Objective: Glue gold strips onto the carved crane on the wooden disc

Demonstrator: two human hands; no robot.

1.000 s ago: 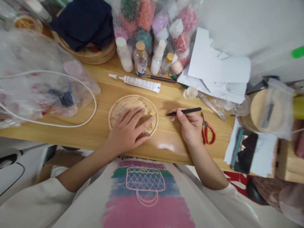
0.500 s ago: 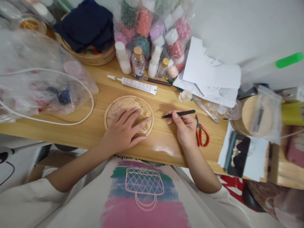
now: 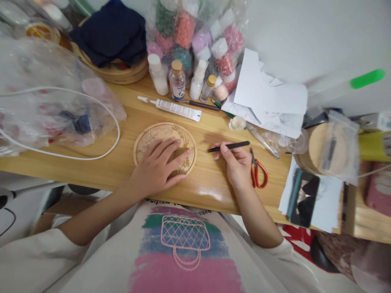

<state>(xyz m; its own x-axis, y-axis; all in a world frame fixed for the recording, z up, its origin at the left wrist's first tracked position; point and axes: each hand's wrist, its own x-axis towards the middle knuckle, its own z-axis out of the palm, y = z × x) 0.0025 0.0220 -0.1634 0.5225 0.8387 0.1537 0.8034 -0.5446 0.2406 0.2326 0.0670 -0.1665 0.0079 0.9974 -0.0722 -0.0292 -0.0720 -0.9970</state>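
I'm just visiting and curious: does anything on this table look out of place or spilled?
Only the loose papers at the back right: they lie askew, overlapping at different angles. I see no spill or damage.

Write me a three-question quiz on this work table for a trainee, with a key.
1. True or false: the red-handled pliers lie on the table.
2. What does the right hand hold?
A) the white tube
B) the black tweezers
C) the red-handled pliers
3. Fill in the blank: with its fingers spread, the ____ hand rests on the round patterned piece.

Key:
1. True
2. B
3. left
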